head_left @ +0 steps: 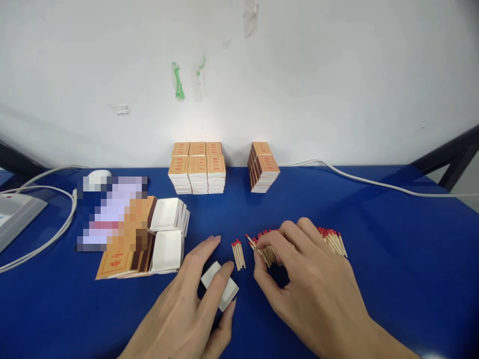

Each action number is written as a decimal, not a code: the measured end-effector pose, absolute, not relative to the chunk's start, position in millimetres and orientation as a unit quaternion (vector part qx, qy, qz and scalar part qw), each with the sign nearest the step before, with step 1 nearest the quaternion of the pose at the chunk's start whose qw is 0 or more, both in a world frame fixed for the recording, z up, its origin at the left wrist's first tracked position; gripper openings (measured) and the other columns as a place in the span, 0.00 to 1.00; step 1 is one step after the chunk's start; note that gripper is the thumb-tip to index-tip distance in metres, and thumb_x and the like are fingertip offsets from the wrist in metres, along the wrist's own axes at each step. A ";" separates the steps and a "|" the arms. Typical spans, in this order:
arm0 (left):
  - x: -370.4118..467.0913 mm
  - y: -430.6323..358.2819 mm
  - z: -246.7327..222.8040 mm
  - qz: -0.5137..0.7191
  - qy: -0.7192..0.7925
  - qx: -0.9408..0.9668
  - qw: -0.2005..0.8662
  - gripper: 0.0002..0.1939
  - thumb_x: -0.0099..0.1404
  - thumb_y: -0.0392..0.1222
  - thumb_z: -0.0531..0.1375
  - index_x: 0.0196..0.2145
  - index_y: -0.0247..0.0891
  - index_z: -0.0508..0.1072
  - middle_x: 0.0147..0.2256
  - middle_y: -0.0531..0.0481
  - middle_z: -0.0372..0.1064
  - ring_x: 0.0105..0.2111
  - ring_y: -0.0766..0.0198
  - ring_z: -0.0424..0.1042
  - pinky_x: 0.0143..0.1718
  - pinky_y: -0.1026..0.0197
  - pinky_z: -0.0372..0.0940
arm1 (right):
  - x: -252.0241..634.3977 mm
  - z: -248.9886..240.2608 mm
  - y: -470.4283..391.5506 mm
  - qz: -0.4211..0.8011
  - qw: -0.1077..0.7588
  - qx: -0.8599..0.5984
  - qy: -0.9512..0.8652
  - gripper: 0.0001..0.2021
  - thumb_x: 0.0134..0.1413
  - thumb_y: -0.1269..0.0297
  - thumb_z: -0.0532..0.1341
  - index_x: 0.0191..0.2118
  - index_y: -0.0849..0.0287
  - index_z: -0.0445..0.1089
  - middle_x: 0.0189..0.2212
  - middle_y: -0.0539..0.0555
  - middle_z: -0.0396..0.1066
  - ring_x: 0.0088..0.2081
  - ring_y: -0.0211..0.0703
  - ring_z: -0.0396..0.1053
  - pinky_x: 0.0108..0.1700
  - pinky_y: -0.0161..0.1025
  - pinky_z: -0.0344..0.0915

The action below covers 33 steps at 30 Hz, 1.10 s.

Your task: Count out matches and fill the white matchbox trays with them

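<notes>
A small white matchbox tray (229, 295) lies tilted on the blue table, with my left hand (190, 299) closed on it. The thumb is at its near edge and a finger lies across its top; another finger stretches out past it. Just beyond the tray is a small group of several red-headed matches (238, 255), side by side. My right hand (310, 274) is over a larger pile of matches (333, 240), thumb and index finger pinched together on matches at the pile's left end. The hand hides how many are between the fingertips and the middle of the pile.
Stacked matchboxes (197, 167) stand by the wall, with a smaller stack (263, 167) to their right. White trays (166, 249) and flattened orange sleeves (116, 262) lie at left, beside a pixelated device (119, 199). A white cable (359, 177) runs along the back right.
</notes>
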State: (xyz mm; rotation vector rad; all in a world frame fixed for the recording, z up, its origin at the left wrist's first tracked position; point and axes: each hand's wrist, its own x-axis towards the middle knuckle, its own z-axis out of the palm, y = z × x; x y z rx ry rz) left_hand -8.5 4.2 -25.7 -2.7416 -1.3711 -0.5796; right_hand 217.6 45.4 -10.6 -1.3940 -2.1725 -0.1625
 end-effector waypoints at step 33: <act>-11.1 3.7 -28.7 -0.160 -0.405 -0.900 0.030 0.32 0.69 0.25 0.54 0.70 0.28 0.65 0.71 0.26 0.58 0.75 0.35 0.59 0.63 0.34 0.75 | 216.0 -15.4 42.7 0.009 0.273 -0.496 -0.824 0.08 0.67 0.73 0.65 0.34 0.56 0.73 0.32 0.51 0.69 0.38 0.47 0.62 0.37 0.45 0.60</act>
